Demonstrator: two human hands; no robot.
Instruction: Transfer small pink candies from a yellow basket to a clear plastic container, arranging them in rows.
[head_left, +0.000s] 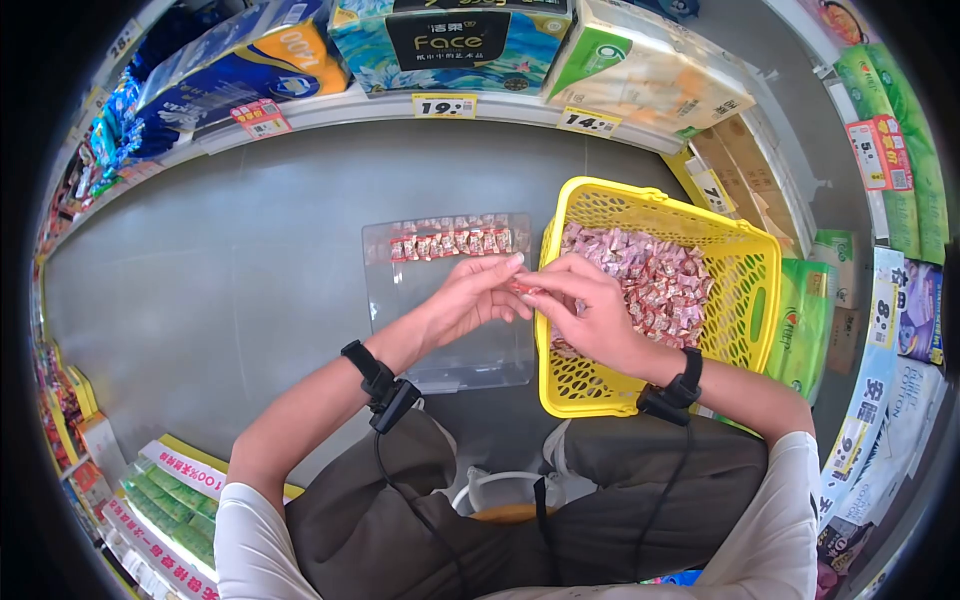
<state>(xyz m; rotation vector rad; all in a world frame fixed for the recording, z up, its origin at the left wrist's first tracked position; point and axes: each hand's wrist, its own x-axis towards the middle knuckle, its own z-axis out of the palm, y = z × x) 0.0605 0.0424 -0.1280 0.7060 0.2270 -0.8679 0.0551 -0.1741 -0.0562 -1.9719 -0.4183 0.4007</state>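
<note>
My left hand (478,296) is turned palm up, fingers curled, over the right part of a clear plastic tray (455,350). It meets my right hand (597,312), whose fingers pinch at the near-left rim of the yellow basket (652,194). Between the fingertips of both hands is a small candy in a red wrapper (523,287), partly covered by fingers. Red-wrapped candies (452,245) lie in rows along the tray's far side. Inside the basket is a heap of wrapped candies (655,285), pink toward the back left and red toward the front right.
Shelves with tissue packs (450,45) and price tags (445,106) curve around the far side. Green packs (803,325) stand close to the basket's right. More goods (175,495) are at lower left. My knees (370,480) are just below the tray, on grey floor (200,270).
</note>
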